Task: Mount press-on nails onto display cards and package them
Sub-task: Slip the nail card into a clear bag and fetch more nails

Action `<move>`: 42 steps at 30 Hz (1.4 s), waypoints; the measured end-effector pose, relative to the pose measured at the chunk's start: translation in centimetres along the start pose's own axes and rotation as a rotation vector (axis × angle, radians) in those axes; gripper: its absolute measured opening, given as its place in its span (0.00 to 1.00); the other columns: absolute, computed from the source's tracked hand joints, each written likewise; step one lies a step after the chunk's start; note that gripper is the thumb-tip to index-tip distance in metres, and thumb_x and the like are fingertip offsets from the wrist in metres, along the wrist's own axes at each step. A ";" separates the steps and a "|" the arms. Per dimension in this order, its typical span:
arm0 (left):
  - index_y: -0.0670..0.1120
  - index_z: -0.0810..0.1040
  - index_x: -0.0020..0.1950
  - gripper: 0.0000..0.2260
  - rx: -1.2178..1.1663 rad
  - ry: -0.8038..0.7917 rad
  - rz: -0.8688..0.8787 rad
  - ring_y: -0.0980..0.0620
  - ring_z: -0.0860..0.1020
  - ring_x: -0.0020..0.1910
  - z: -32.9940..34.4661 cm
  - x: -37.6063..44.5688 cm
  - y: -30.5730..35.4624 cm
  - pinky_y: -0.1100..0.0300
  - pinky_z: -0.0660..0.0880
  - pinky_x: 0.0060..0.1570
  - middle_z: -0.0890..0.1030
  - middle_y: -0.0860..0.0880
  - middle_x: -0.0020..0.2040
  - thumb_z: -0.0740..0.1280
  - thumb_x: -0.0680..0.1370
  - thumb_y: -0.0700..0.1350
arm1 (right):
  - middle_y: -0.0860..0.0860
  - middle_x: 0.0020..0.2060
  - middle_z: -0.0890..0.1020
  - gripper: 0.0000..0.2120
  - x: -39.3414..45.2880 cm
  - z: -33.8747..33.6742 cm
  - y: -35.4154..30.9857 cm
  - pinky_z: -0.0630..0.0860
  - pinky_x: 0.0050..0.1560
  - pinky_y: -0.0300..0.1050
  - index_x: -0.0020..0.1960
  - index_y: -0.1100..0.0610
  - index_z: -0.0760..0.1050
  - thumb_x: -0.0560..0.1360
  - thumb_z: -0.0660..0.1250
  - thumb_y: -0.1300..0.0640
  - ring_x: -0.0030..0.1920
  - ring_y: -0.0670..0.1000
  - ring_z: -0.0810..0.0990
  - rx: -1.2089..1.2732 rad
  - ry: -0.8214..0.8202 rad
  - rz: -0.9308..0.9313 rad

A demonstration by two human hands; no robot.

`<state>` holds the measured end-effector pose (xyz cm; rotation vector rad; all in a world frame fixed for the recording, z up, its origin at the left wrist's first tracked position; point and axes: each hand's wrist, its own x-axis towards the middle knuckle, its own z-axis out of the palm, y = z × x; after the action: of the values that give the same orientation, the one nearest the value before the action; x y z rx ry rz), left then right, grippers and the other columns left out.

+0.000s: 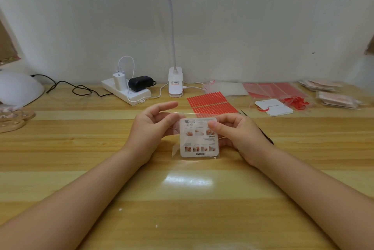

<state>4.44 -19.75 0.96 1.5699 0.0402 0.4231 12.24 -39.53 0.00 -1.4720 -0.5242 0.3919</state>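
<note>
while both hands [150, 128] pinch it, card [199, 138] stands upright.

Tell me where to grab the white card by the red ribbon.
Pinch the white card at its near right corner, coming from the right. It lies flat, so a finger must slide under an edge, and the red ribbon and loop crowd its far and left sides.

Worktop [60, 168]: light wood, banded grain, glossy, lamp glare near centre. Rear wall [263, 27]: plain white, meets worktop back edge. Clip-on lamp [175, 81]: white, gooseneck stem, lit head at top edge. Power strip [126, 91]: white, left of lamp base.
</note>
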 end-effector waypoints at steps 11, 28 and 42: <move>0.48 0.73 0.61 0.29 -0.115 -0.217 -0.312 0.47 0.83 0.46 1.2 0.1 0.8 0.59 0.79 0.39 0.84 0.46 0.48 0.74 0.62 0.53 | 0.55 0.43 0.85 0.05 -0.6 1.6 -0.4 0.83 0.44 0.51 0.48 0.61 0.76 0.74 0.69 0.60 0.45 0.54 0.85 0.012 0.078 -0.100; 0.43 0.79 0.56 0.20 -0.137 -0.211 -0.260 0.42 0.83 0.47 1.2 -0.5 0.4 0.57 0.80 0.38 0.84 0.40 0.48 0.75 0.65 0.42 | 0.60 0.45 0.85 0.25 -0.9 1.9 0.3 0.81 0.49 0.61 0.48 0.68 0.77 0.66 0.73 0.46 0.47 0.59 0.84 0.009 -0.042 -0.005; 0.44 0.85 0.46 0.09 -0.278 -0.251 -0.341 0.43 0.83 0.49 0.0 0.4 0.4 0.55 0.80 0.41 0.84 0.40 0.50 0.71 0.69 0.46 | 0.59 0.48 0.85 0.13 -0.6 1.8 0.1 0.83 0.45 0.51 0.48 0.63 0.81 0.70 0.70 0.54 0.50 0.58 0.84 0.241 -0.022 0.034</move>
<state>4.69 -19.62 1.41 1.2997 0.0523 -0.0382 10.75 -38.37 -0.09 -1.2468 -0.4538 0.4813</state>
